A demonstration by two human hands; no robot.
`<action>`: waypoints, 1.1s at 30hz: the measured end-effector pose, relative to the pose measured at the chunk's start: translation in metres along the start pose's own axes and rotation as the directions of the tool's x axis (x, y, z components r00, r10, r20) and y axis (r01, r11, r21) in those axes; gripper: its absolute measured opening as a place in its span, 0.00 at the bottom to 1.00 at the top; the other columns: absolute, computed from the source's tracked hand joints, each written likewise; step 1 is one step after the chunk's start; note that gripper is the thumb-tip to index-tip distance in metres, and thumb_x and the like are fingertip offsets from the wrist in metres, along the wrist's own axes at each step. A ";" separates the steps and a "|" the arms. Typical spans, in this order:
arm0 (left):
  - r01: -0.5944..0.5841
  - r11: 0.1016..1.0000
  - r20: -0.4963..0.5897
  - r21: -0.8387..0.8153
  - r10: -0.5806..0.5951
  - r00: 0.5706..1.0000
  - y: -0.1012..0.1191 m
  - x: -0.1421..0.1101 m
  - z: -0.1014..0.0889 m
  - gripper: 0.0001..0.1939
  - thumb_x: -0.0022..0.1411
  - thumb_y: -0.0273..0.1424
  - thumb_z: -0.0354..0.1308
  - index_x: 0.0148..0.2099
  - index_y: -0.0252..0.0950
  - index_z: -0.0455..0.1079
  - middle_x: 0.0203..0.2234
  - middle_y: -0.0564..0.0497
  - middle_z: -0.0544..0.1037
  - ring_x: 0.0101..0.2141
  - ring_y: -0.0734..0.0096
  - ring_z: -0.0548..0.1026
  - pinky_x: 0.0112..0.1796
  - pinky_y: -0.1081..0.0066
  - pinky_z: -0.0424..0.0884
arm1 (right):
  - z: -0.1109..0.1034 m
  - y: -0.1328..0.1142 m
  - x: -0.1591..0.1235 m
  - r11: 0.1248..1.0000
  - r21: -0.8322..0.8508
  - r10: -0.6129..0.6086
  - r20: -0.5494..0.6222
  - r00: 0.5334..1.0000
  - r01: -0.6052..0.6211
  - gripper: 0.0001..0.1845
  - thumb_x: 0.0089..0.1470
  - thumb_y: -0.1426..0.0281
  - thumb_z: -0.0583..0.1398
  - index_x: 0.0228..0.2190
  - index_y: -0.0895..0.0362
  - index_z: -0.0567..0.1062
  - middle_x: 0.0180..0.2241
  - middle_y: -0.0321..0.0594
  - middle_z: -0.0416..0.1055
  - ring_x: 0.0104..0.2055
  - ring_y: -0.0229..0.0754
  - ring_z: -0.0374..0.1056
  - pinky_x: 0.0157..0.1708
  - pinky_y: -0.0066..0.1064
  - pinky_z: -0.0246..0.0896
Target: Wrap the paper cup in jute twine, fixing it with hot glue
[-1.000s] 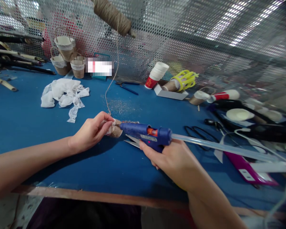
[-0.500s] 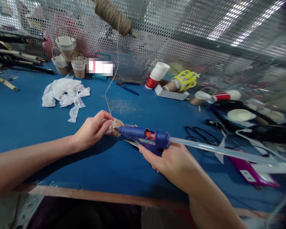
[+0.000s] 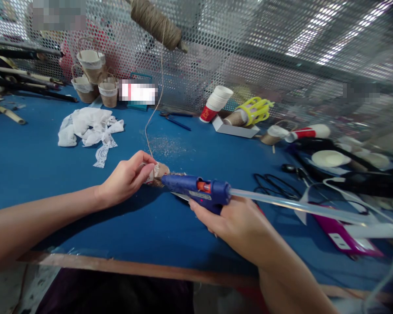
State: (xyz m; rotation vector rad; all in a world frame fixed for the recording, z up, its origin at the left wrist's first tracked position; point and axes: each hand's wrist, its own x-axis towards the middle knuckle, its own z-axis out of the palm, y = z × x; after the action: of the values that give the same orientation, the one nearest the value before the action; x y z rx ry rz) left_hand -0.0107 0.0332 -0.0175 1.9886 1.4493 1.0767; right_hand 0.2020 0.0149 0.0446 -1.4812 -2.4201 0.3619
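Note:
My right hand (image 3: 231, 218) grips a blue hot glue gun (image 3: 198, 189), with a long clear glue stick (image 3: 288, 203) sticking out of its back. The gun's tip is at a small twine-wrapped cup (image 3: 163, 169), touching it or very close. Between thumb and fingers, my left hand (image 3: 127, 176) pinches that cup, which lies on its side; the fingers cover part of it. From the cup a strand of twine (image 3: 146, 133) runs up to a brown spool (image 3: 155, 24). Under the gun a metal blade (image 3: 180, 196) shows in part.
White lace (image 3: 88, 124) lies crumpled at left, behind it several twine-wrapped cups with handles (image 3: 91, 63). Blue-handled pliers (image 3: 177, 121), stacked paper cups (image 3: 216, 102) and a white box (image 3: 234, 127) are at the back. Cables (image 3: 275, 185) and a magenta packet (image 3: 350, 233) are at right.
The glue gun has shifted very slightly to the left along the cup. My left hand and the cup have hardly moved.

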 end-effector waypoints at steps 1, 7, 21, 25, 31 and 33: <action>-0.001 1.000 0.000 0.002 0.001 1.000 0.000 0.000 0.000 0.10 0.62 0.33 0.43 0.39 0.33 0.62 0.27 0.50 0.75 0.23 0.77 0.70 0.24 0.76 0.65 | 0.000 -0.001 0.000 1.000 0.006 0.009 0.000 1.000 -0.009 0.11 0.48 0.66 0.55 0.17 0.54 0.66 0.13 0.35 0.62 0.19 0.39 0.62 0.17 0.29 0.53; -0.006 1.000 0.000 0.008 0.006 1.000 0.000 -0.001 -0.001 0.10 0.61 0.33 0.44 0.38 0.33 0.62 0.27 0.50 0.75 0.23 0.76 0.71 0.25 0.76 0.65 | 0.001 -0.002 0.000 1.000 -0.004 0.017 -0.001 1.000 -0.017 0.12 0.48 0.65 0.55 0.17 0.54 0.66 0.12 0.34 0.62 0.19 0.39 0.63 0.17 0.28 0.53; -0.016 1.000 0.005 0.008 0.016 1.000 0.002 -0.002 -0.002 0.10 0.61 0.33 0.43 0.39 0.32 0.62 0.26 0.50 0.74 0.22 0.77 0.69 0.24 0.76 0.65 | -0.003 -0.003 0.002 0.994 0.062 0.084 0.031 0.996 -0.086 0.07 0.47 0.67 0.55 0.25 0.56 0.71 0.18 0.35 0.69 0.20 0.38 0.65 0.18 0.27 0.56; -0.040 0.999 0.011 0.023 0.040 0.999 0.001 -0.003 -0.001 0.10 0.61 0.32 0.44 0.39 0.32 0.62 0.23 0.51 0.73 0.20 0.78 0.68 0.22 0.77 0.63 | -0.004 -0.003 0.002 0.993 0.092 0.068 -0.002 0.998 -0.067 0.08 0.48 0.66 0.55 0.26 0.56 0.71 0.14 0.33 0.66 0.18 0.38 0.64 0.19 0.27 0.57; -0.117 0.993 0.010 0.024 0.116 0.993 -0.003 -0.006 0.002 0.09 0.62 0.31 0.43 0.41 0.33 0.60 0.26 0.50 0.74 0.24 0.76 0.71 0.25 0.77 0.66 | -0.005 -0.002 0.004 0.984 0.156 0.089 0.005 0.996 -0.089 0.08 0.49 0.66 0.55 0.24 0.56 0.70 0.11 0.30 0.62 0.14 0.36 0.60 0.18 0.28 0.57; -0.135 0.990 0.010 0.034 0.135 0.991 -0.004 -0.007 0.003 0.08 0.62 0.31 0.44 0.41 0.33 0.60 0.26 0.50 0.74 0.25 0.76 0.72 0.26 0.77 0.67 | -0.005 -0.002 0.004 0.980 0.172 0.094 0.014 0.995 -0.095 0.09 0.50 0.66 0.55 0.21 0.56 0.68 0.10 0.29 0.60 0.13 0.35 0.59 0.17 0.28 0.56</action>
State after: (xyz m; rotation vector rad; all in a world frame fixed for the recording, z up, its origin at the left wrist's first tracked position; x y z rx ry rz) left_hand -0.0118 0.0281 -0.0239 2.1392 1.3539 1.1054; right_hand 0.2003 0.0180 0.0501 -1.5229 -2.2625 0.5818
